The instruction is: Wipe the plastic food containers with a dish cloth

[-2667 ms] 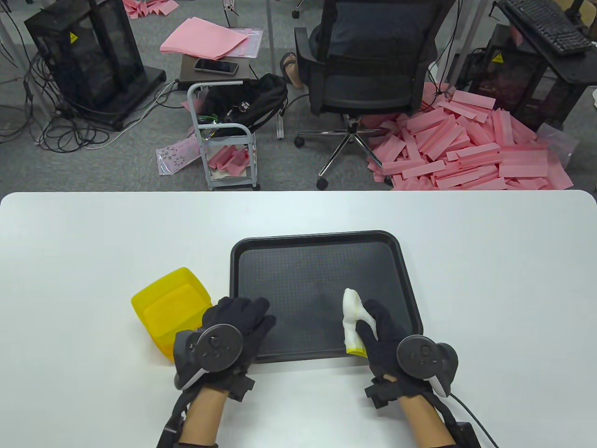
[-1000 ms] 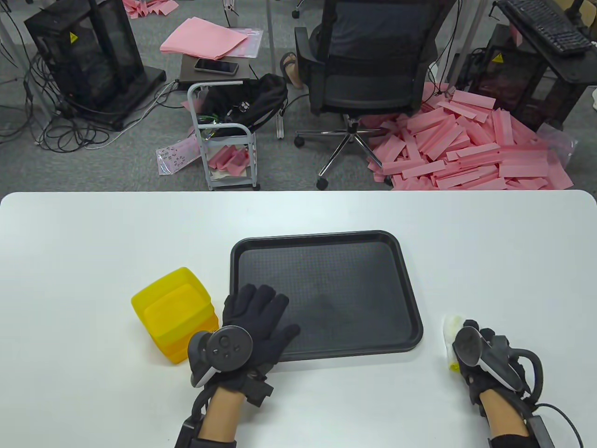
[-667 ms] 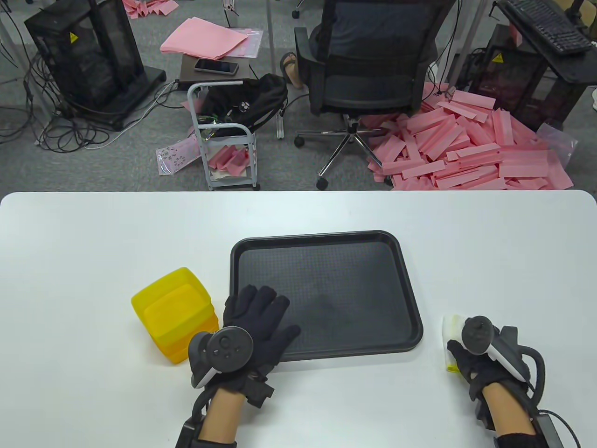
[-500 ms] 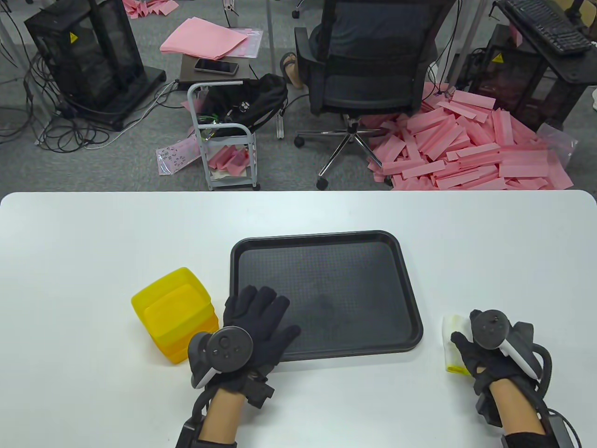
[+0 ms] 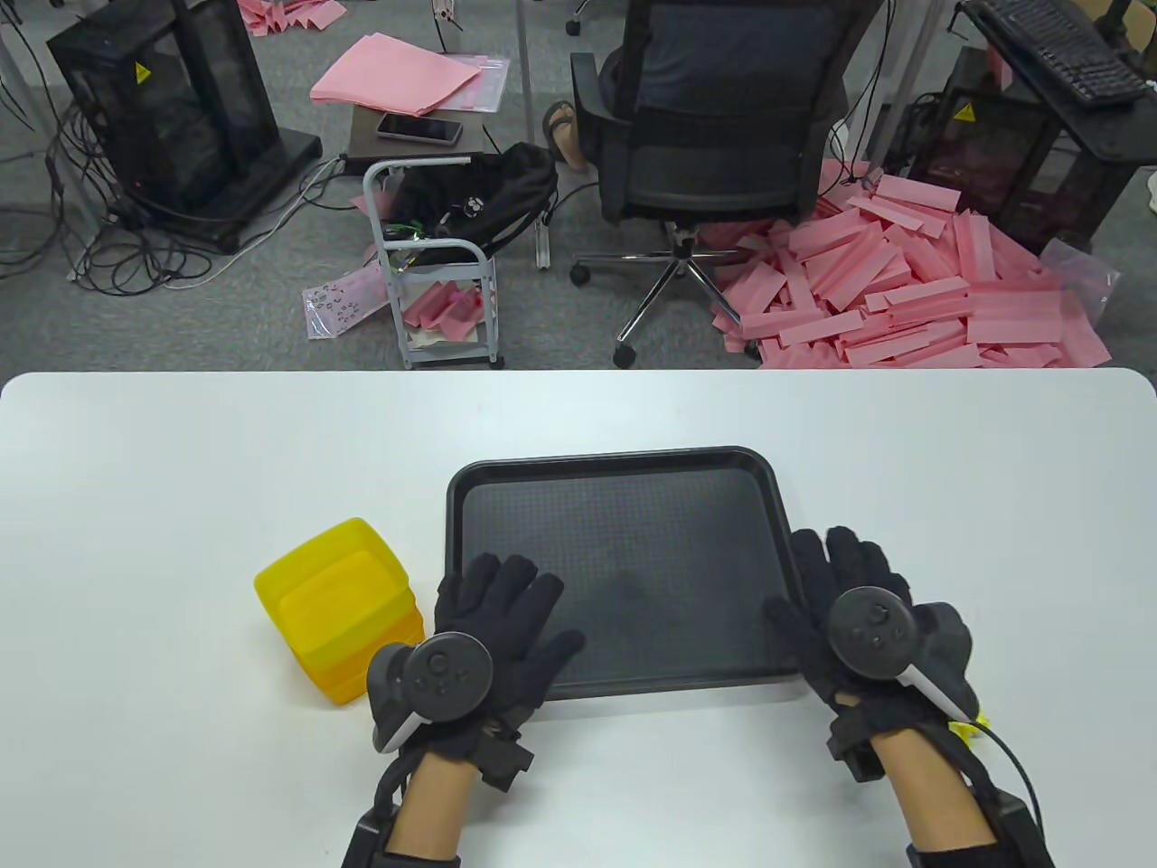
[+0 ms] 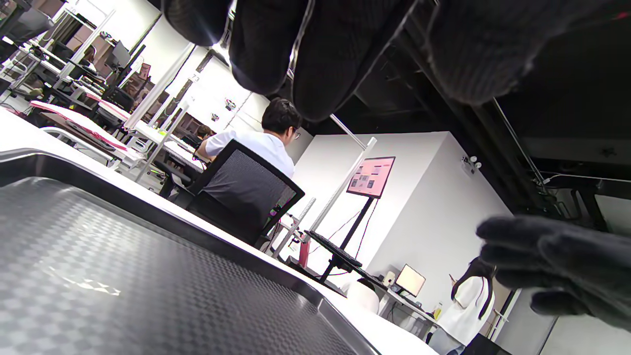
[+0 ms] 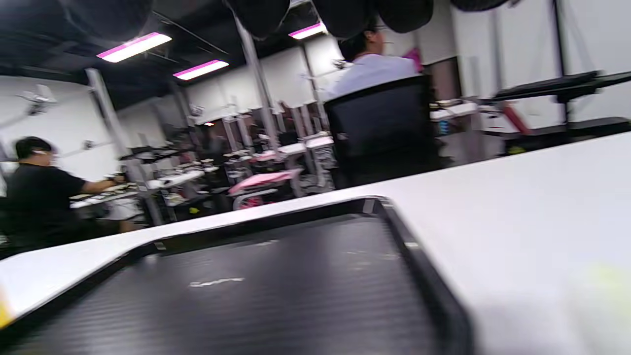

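Left hand [image 5: 502, 633] and right hand [image 5: 845, 615] lie flat, fingers spread.

No words I can read.
Only yellow warning triangles on the black cabinets [image 5: 163, 117] behind my worktop; the pink wall screen [image 6: 370, 176] is too blurred.

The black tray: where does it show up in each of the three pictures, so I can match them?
Table view: black tray at centre of the white table, between both hands.
Left wrist view: fills the lower left.
Right wrist view: fills the lower left and middle.
Shared landmark: the black office chair beyond the table.
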{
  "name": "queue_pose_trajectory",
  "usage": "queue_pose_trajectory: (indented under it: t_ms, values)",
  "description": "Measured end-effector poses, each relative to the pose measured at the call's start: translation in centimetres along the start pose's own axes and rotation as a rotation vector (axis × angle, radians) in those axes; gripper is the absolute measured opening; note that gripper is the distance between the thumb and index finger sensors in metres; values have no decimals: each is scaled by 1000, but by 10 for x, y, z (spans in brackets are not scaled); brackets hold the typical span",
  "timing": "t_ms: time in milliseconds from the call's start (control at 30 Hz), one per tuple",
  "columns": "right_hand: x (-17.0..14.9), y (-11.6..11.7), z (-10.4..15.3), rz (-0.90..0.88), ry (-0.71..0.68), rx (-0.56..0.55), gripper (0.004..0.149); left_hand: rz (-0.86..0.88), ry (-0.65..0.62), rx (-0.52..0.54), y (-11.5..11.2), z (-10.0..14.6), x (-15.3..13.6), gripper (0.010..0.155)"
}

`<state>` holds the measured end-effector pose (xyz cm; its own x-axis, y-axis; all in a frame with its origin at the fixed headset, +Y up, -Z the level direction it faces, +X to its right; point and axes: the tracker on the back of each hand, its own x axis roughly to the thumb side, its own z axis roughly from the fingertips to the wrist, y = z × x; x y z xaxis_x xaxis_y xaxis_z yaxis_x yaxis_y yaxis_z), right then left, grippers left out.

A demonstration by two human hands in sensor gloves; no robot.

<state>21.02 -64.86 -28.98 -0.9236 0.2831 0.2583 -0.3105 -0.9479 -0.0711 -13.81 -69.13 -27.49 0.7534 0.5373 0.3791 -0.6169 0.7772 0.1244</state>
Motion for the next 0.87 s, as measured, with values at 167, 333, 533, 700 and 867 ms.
queue_pose_trajectory:
  t_ms: [167, 333, 533, 700, 867]
  values:
    - [31, 26, -4, 7, -183, -41, 83, -2, -2, -3, 0, 0, 1, 73]
    - [40, 50, -7, -28, -234, -46, 87, -9, -5, -7, -1, 0, 1, 73]
    - [38, 55, -8, -4, -234, -36, 87, -8, -4, -12, -1, -1, 2, 73]
    - [38, 57, -7, -6, -233, -23, 86, -11, -7, -13, -2, -1, 3, 73]
    - [37, 56, -5, -9, -227, -36, 86, -15, -13, -14, -3, -1, 4, 73]
